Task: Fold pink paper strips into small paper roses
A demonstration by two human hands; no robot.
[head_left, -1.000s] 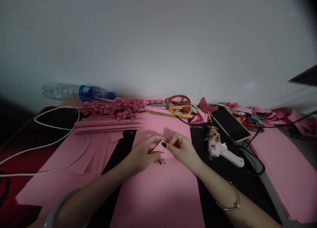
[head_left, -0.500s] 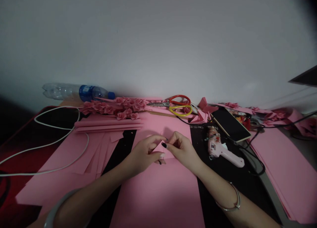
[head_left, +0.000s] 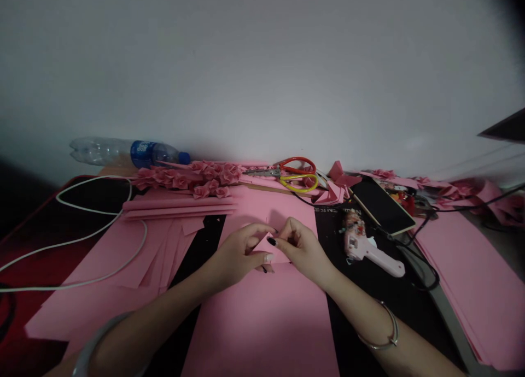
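Pinching a small folded pink paper, the left hand and right hand angle inward and meet, fingers closed on it, holding it just above a wide pink sheet.

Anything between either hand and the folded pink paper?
Nothing visible. The left hand and right hand are both already on the folded pink paper, one at each side, with no object between either hand and it.
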